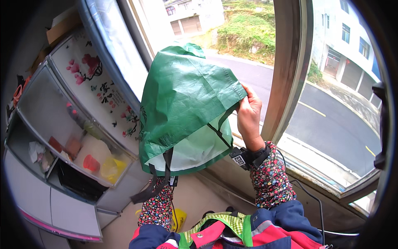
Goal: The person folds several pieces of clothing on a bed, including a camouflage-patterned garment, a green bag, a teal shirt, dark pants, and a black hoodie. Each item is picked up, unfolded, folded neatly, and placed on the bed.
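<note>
A green bag (182, 91) with a pale lining and black strap handles hangs before me at window height. Its mouth gapes toward me and downward. My right hand (250, 114) is closed on the right corner of its rim, thumb and fingers pinching the hem. One black strap (168, 166) dangles at the lower left of the mouth; another strap (219, 135) runs across the opening near my right wrist. My left sleeve (157, 203) rises to the bag's lower left edge, where the bag hides my left hand.
Left stands a cabinet (50, 191) with glass doors, with a red cup (91, 163) and a yellow item inside. A flower-patterned panel (93, 79) adjoins it. The window frame (288, 70) is close on the right, with a road outside. A black cable (317, 199) hangs beside my right arm.
</note>
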`<state>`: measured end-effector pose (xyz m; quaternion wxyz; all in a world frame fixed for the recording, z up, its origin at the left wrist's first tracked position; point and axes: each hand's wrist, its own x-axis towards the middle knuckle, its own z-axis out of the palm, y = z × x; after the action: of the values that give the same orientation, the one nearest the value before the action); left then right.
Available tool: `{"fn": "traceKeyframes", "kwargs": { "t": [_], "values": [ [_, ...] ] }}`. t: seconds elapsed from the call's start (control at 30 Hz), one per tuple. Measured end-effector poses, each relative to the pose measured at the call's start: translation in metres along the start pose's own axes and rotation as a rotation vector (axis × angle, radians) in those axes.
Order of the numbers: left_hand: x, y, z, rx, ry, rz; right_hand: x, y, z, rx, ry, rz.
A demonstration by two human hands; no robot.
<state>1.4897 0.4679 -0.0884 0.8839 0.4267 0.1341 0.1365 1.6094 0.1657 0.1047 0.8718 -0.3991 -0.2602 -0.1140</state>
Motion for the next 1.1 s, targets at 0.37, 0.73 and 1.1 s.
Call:
{"fn": "traceKeyframes", "kwargs": {
  "t": [0.37, 0.73, 1.1],
  "values": [
    [0.242, 0.058, 0.117, 0.203, -0.356, -0.01, 0.077, 0.03, -0.005, -0.274, 0.065, -0.463],
    [0.458, 0.07, 0.28, 0.434, -0.35, 0.579, 0.089, 0.1, -0.117, -0.177, 0.534, -0.077],
    [0.468, 0.056, 0.304, 0.507, -0.119, 0.997, 0.005, 0.137, -0.132, -0.607, 0.842, 0.045]
  ]
}}
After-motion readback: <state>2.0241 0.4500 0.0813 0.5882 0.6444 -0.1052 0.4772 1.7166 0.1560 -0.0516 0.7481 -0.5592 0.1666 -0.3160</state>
